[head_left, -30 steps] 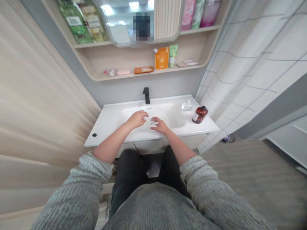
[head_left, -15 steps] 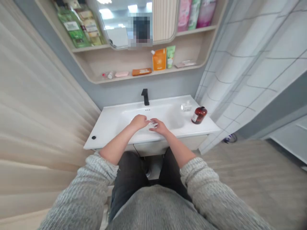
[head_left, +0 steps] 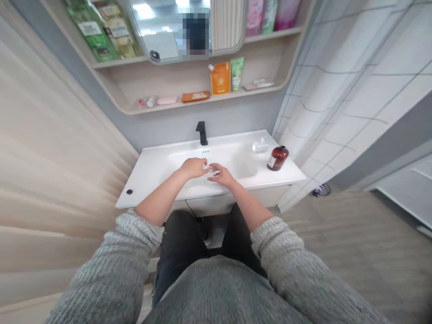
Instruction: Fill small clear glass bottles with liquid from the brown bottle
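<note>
Over the front part of the white sink basin (head_left: 172, 159), my two hands meet around something small and see-through. My right hand (head_left: 221, 174) curls its fingers about a small clear container (head_left: 213, 171), whose exact kind is too small to make out. My left hand (head_left: 194, 168), back of the hand up, pinches a small whitish piece (head_left: 205, 166) at the container's left end. Whether that piece is joined to the container cannot be seen. Beyond them stands a black faucet (head_left: 201, 133).
On the counter's right side are a brown bottle (head_left: 278, 158) and a clear bottle (head_left: 259, 146) lying down. A round black piece (head_left: 129, 192) sits at the left. Above, a shelf (head_left: 128, 108) holds an orange pouch (head_left: 221, 78), a green tube (head_left: 236, 74) and small items. A curtain (head_left: 67, 157) hangs left.
The view has shifted slightly. My left fingers have drawn a little up and left, and the whitish piece at their tips shows more plainly. My right hand keeps its hold.
</note>
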Tool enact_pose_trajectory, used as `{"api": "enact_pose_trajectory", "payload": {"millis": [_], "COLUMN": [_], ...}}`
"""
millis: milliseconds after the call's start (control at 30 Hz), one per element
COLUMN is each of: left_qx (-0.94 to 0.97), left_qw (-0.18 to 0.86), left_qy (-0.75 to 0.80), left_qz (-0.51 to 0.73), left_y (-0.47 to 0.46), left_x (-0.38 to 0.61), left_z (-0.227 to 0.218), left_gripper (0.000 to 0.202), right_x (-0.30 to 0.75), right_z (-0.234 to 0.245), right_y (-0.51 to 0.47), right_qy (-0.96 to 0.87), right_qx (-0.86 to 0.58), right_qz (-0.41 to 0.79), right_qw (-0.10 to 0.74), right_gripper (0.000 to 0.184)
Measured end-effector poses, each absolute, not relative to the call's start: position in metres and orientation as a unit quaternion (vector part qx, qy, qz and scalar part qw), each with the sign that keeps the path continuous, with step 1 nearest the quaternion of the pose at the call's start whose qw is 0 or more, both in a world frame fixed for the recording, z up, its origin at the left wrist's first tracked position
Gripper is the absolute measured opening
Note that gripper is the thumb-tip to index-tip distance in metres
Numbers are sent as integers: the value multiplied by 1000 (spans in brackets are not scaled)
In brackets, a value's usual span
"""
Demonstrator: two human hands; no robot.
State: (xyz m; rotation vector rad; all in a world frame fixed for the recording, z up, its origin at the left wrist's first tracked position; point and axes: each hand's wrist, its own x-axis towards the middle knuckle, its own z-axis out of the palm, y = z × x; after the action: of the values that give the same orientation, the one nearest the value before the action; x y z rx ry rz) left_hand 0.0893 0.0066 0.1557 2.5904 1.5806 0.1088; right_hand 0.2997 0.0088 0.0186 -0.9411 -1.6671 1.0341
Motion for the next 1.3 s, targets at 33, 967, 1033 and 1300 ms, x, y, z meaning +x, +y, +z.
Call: {"api": "enact_pose_trajectory", "payload": {"millis": [33,967,1033,1300], "left_qx": [851,844,862,859], "left_qw": [52,60,64,79], "left_qy": [522,528,498,503], "left_qz": [22,-78,-75,-53], "left_y": [7,5,4,3], "left_x": [89,94,92,90], "left_z": [156,170,170,171], "left_gripper": [36,46,41,37], "right_x": [300,301,301,302], "right_z": [19,15,14,12], "right_y": [9,9,10,12], "right_qy": [-679,-669,-669,-674], "right_qx": [-384,-390,-388,-386], "right_qz": [422,433,435,437], "right_qw": [461,462,461,454], "right_gripper": [75,78,77,77]}}
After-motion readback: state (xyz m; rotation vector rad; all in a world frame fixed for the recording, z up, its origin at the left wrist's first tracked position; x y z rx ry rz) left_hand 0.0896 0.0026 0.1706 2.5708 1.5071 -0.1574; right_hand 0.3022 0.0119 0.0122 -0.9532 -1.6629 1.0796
